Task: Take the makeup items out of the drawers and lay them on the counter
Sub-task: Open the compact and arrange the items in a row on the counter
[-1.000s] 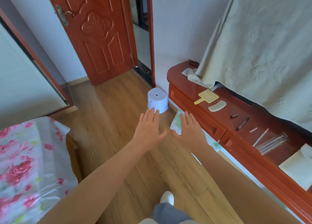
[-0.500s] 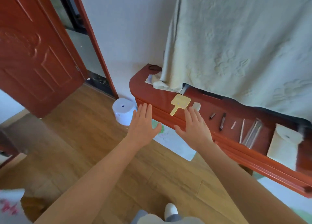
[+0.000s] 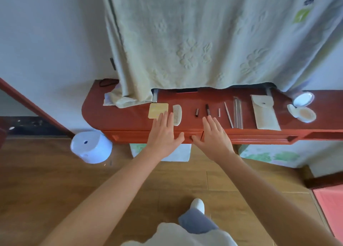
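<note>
My left hand (image 3: 164, 132) and my right hand (image 3: 214, 136) are held flat, fingers spread, empty, in front of the red wooden counter (image 3: 118, 115). The shut drawer fronts (image 3: 130, 136) run below its edge. On top lie a yellow hand mirror (image 3: 157, 110), partly behind my left fingers, a pale comb (image 3: 177, 114), two short dark pencils (image 3: 207, 110), several thin sticks (image 3: 236, 114), a cream pouch (image 3: 264, 114) and an open powder compact (image 3: 302, 109).
A pale green cloth (image 3: 204, 41) hangs over whatever stands at the counter's back. A white round stool (image 3: 91, 146) sits on the wooden floor to the left. Patterned white panels (image 3: 269, 154) stand under the counter. A red mat (image 3: 330, 206) lies at the right edge.
My view has swung right from the door to face the counter squarely. Both hands stayed flat and empty and now hover at the counter's front edge.
</note>
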`<state>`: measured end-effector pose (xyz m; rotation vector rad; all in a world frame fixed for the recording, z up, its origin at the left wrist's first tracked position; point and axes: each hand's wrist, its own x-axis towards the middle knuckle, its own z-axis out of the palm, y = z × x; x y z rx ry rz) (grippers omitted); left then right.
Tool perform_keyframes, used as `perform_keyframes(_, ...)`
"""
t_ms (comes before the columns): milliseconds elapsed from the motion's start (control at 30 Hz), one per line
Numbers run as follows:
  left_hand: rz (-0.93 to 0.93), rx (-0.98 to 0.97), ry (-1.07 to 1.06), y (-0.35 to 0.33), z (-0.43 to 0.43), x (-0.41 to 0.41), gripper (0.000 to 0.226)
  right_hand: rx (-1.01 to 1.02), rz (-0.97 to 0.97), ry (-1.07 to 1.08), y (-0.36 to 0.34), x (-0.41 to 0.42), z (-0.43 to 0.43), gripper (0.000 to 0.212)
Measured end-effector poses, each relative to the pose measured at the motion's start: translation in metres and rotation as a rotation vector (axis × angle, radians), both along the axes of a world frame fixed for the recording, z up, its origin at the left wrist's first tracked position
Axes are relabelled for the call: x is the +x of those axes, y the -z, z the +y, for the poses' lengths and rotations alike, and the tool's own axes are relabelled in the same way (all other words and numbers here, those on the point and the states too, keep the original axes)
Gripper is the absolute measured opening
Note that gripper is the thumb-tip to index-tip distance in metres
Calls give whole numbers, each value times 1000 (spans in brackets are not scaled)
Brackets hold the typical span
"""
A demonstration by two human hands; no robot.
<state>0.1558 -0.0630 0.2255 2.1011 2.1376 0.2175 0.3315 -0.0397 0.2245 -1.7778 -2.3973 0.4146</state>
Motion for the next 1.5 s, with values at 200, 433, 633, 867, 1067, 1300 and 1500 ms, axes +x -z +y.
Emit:
perform_keyframes(200,28,4,113,26,56,22,72,-66,-9,78,19,21,36,78)
perform_keyframes(433,-78,-8,213,62,127,39,55,-116,-9,75,49,35,98,67)
perform_keyframes(633,-56,-95,221,85,182,39,60,-219,56,193,76,27,141,40)
perform_keyframes(867,-68,-241,364,100,219,28,65,-241,153,283,105,13,158,43)
perform_keyframes(1067,-101,-105,376,106,218,15,53,-229,246,245,109,-10,152,45)
perform_keyframes(1300,-65,-55,338,111,203,-10,55,-246,316,213,112,-35,141,46)
perform_keyframes(1500,-85,-81,343,113,197,-14,58,-257,325,221,113,-34,139,46)
